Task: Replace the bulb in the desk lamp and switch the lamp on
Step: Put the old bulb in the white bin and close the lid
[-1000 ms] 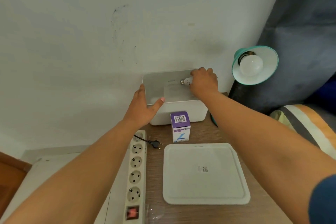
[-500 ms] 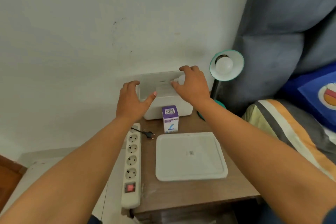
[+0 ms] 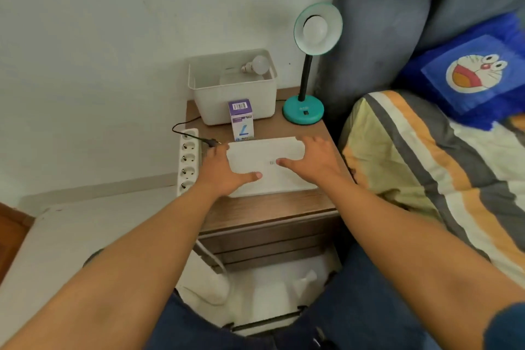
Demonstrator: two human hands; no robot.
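A teal desk lamp (image 3: 303, 113) stands at the back right of the wooden bedside table (image 3: 270, 207), unlit, with a white bulb (image 3: 314, 28) in its shade. Another white bulb (image 3: 257, 65) lies inside the open white box (image 3: 233, 87) against the wall. The box's flat white lid (image 3: 272, 150) rests at the table's front. My left hand (image 3: 220, 170) lies over the lid's left edge with its thumb on top. My right hand (image 3: 312, 162) is spread over the lid's right side. The lamp's black plug (image 3: 211, 142) lies loose beside the power strip (image 3: 188, 162).
A purple and white bulb carton (image 3: 241, 119) stands upright between the box and the lid. A bed with a striped cover (image 3: 426, 167) and a blue cartoon pillow (image 3: 471, 74) presses against the table's right side. The wall runs close behind.
My right hand let go of the bulb, which now lies in the box. Both hands came back from the box to the lid. The camera pulled back and tilted down.
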